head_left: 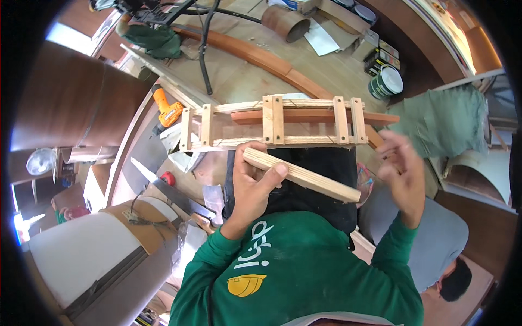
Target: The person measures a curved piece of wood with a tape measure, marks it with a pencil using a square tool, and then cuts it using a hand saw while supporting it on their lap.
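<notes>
My left hand [253, 182] grips a short pale wooden batten [304, 175] near its upper left end, thumb on top. The batten slants down to the right across my lap. Just beyond it lies a ladder-like wooden frame [273, 130], with two slightly curved plywood rails joined by screwed crosspieces. Through this frame runs a reddish-brown wooden strip [312, 116], its right end sticking out past the last crosspiece. To the right, my right hand [401, 168] is raised beside that end, apart from the batten. Motion blurs its fingers, and whether they hold anything cannot be made out.
An orange cordless drill [167, 108] and a handsaw [182, 198] lie to the left. Long reddish-brown planks [255, 57] and a black hose [204, 54] cross the far floor. A bucket [386, 82] stands far right; a person in grey [421, 233] is close at right.
</notes>
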Tool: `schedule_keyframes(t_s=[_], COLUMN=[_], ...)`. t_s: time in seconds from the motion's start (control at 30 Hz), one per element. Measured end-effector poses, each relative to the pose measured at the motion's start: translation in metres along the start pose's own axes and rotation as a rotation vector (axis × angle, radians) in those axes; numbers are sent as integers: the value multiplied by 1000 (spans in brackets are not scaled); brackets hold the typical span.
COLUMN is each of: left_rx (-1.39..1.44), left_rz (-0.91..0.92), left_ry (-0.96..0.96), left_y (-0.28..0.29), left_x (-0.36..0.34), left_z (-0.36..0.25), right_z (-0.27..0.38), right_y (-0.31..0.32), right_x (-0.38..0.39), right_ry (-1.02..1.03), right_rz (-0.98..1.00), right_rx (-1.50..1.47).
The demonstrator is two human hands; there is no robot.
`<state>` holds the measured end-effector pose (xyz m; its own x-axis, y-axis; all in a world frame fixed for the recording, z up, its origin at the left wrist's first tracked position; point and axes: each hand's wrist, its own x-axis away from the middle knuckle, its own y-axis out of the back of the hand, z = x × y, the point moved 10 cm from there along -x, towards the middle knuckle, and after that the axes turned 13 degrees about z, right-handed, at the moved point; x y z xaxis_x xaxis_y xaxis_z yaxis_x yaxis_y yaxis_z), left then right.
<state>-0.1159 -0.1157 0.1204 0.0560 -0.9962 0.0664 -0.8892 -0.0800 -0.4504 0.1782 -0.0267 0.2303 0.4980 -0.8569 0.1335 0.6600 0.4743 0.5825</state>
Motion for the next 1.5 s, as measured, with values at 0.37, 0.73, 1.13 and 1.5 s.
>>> schedule_keyframes(t_s=[0.37,0.73,1.13,1.5], left_rx=[-711,-1716,-1719,-1463], left_rz=[112,404,275,199], left_ry=[-137,-185,47,-9], left_y=[12,49,84,100], left_x=[-22,-109,-126,-116], left_z=[-55,-99,-59,-48], right_z=[-27,-109,-114,-147], right_y=[17,106,107,125], right_x=[52,115,115,104], right_ry=[62,-127,-96,181], right_rz=[-187,-541,-522,-497], right_rx=[-174,-29,-134,-686])
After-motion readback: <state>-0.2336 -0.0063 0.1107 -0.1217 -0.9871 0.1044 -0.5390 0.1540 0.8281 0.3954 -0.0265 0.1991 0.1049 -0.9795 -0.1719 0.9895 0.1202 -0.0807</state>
